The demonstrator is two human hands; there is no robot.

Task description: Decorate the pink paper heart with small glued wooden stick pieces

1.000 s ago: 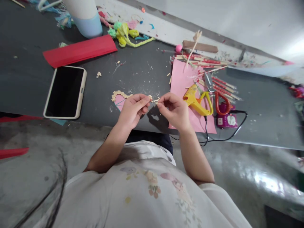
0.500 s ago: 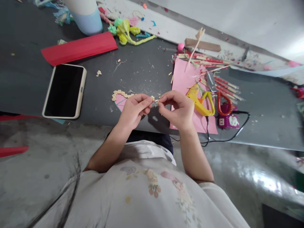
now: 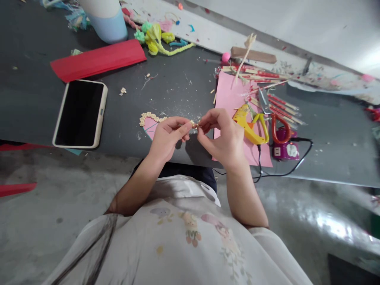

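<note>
My left hand (image 3: pixel 166 138) is closed in a pinch, with a small cluster of pale wooden pieces (image 3: pixel 192 123) at its fingertips. Thumb and forefinger of my right hand (image 3: pixel 227 138) are pressed together right beside it; what they pinch is too small to make out. Partly behind my left hand lies a pink paper shape (image 3: pixel 149 125) with drawn lines, its curved edge trimmed with a row of small pale wooden pieces (image 3: pixel 148 115). Crumbs and thin glue strands dot the dark table (image 3: pixel 175 85) around the fingertips.
At right, a yellow glue gun (image 3: pixel 249 126) and red-handled pliers (image 3: pixel 280 128) rest near pink paper (image 3: pixel 225 95), by several bundled sticks (image 3: pixel 283 107) and a purple box (image 3: pixel 285 150). Leftward are a phone (image 3: pixel 80 114), red paper roll (image 3: pixel 99 59) and cup (image 3: pixel 108 23).
My right fingers have tilted up slightly and closed in on my left fingertips. The gap between the two hands is smaller, and the small pieces there are more covered.
</note>
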